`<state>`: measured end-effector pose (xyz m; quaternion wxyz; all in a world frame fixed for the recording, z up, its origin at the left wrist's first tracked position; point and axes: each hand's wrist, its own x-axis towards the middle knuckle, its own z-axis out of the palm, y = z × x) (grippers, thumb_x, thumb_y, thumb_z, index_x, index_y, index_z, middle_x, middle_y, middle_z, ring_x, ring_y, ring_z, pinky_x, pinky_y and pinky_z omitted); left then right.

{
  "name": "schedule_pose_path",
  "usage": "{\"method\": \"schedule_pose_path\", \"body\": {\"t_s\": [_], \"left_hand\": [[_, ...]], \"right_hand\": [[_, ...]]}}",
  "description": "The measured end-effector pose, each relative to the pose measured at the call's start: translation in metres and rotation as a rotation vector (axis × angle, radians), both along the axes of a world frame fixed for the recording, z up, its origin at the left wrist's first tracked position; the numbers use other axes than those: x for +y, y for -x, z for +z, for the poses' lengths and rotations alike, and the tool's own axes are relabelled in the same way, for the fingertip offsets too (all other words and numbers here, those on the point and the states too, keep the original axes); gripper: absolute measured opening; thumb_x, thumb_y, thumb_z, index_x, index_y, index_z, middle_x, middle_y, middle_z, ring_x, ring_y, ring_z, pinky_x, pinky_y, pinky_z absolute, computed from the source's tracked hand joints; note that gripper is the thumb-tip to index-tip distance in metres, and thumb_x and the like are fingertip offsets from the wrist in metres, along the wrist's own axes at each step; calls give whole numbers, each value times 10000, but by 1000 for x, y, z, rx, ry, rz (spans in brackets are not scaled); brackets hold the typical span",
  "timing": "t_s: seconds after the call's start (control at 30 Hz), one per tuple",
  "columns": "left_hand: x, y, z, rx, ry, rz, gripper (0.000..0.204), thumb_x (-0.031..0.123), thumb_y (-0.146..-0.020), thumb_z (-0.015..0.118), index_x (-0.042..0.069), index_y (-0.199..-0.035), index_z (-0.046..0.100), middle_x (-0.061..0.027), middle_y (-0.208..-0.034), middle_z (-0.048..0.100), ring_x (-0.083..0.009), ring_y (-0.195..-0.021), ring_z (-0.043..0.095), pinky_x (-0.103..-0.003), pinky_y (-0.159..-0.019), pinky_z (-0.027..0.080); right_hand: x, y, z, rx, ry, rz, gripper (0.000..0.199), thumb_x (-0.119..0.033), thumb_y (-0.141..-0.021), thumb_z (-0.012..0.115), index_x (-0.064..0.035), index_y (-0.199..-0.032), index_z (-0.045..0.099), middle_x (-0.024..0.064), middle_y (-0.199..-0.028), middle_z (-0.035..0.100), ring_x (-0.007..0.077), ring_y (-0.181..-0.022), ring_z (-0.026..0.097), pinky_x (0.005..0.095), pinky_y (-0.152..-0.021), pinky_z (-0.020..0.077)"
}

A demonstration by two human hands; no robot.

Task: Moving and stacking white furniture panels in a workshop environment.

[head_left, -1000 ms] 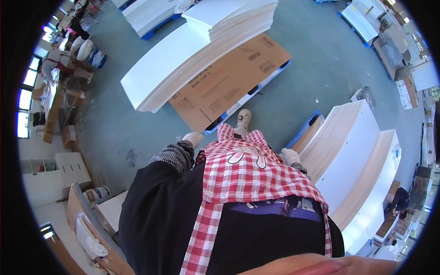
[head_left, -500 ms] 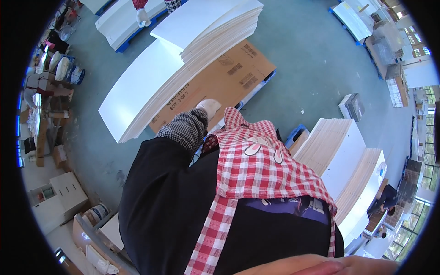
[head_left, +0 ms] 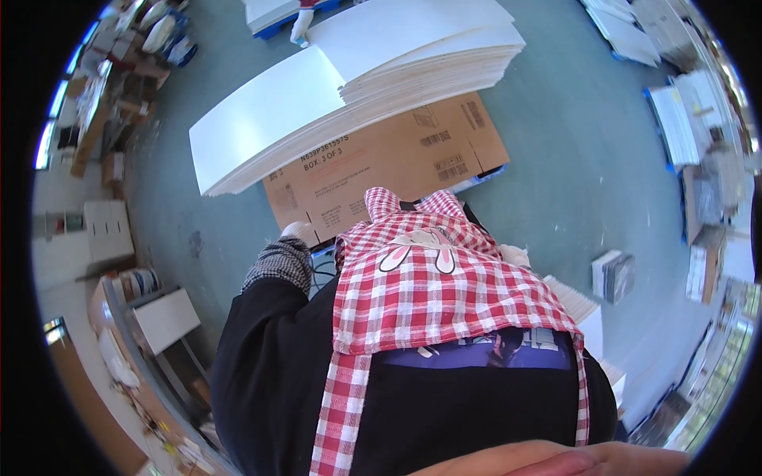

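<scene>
My left hand (head_left: 298, 232), in a pale glove below a checked cuff, is at the near left corner of a flat brown cardboard sheet (head_left: 341, 178). Its fingers are too indistinct to show whether they are bent or straight. On the cardboard lies a tall stack of white panels (head_left: 270, 91), with a second pile of white panels (head_left: 421, 32) overlapping its right part. Only a small pale part of my right hand (head_left: 514, 255) shows past the right edge of my red checked apron (head_left: 444, 293); its fingers are hidden.
Another person's gloved hand (head_left: 302, 33) is at the far edge of the stack. A blue pallet (head_left: 484, 174) shows under the cardboard. More panels (head_left: 591, 317) stand behind my right side. A small wrapped stack (head_left: 613, 276) sits on the floor at right.
My view has turned right, toward the cardboard. My left hand has moved from over the cardboard to its near left corner. The right hand has come partly into view.
</scene>
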<state>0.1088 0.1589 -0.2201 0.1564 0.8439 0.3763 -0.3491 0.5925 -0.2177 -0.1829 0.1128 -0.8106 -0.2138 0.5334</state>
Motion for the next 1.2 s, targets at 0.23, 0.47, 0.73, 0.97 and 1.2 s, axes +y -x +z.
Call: {"method": "schedule_pose_path", "body": {"t_s": [0.23, 0.47, 0.73, 0.97, 1.2], "left_hand": [[-80, 35, 23, -76, 54, -100, 218, 190, -840, 468, 78, -920, 637, -172, -964, 631, -315, -926, 608, -400, -775, 496], [-137, 24, 55, -335, 146, 191, 207, 202, -814, 459, 42, -833, 589, -175, -906, 617, -352, -866, 586, -410, -746, 476], [-163, 30, 7, -642, 193, 367, 110, 121, -754, 528, 38, -808, 578, -167, -826, 613, -331, -819, 605, -417, -695, 486], [-129, -70, 67, -385, 78, 117, 213, 128, -817, 469, 25, -946, 604, -197, -985, 604, -321, -961, 576, -394, -809, 461], [-113, -54, 32, -554, -8, 51, 258, 137, -822, 500, 49, -1045, 592, -170, -1151, 565, -310, -1105, 518, -371, -942, 420]], "right_hand": [[-13, 13, 29, 124, 35, -142, 124, -185, -830, 425, -102, -739, 420, 34, -555, 408, 175, -430, 387, 340, -393, 311], [4, -17, 56, 222, 113, -607, 95, -217, -870, 457, -127, -843, 447, 25, -631, 451, 150, -456, 414, 316, -393, 325], [23, 6, 47, 279, 114, -575, 174, -246, -878, 475, -87, -942, 506, 49, -725, 535, 174, -525, 491, 341, -448, 403], [9, -4, 37, 206, 72, -577, 202, -259, -873, 477, -81, -961, 509, 62, -733, 549, 191, -549, 517, 363, -470, 426], [-18, 21, -1, 238, 36, -678, 157, -222, -858, 476, -87, -930, 511, 50, -701, 537, 180, -530, 503, 342, -465, 424]]}}
